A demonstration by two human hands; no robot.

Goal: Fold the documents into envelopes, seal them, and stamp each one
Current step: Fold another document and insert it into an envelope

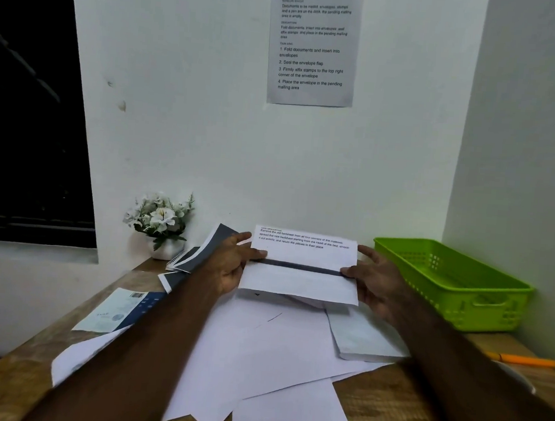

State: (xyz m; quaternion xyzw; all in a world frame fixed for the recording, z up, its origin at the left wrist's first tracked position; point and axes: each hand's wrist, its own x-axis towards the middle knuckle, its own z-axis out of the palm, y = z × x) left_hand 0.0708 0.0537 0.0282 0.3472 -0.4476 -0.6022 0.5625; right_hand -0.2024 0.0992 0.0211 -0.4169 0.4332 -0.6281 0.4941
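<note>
A folded white document with printed lines along its top is held upright above the desk. Its near part lies against a white envelope, and a dark strip runs across where the two meet. My left hand grips the left edge of both, thumb on the front. On the right edge my right hand does the same. Several loose white sheets lie spread on the wooden desk under my arms. A stack of pale envelopes sits just right of centre.
A green plastic basket stands at the right against the wall, and an orange pen lies near it. At the back left are a small white flower pot, spiral-bound booklets and a pale booklet with a barcode. An instruction sheet hangs on the wall.
</note>
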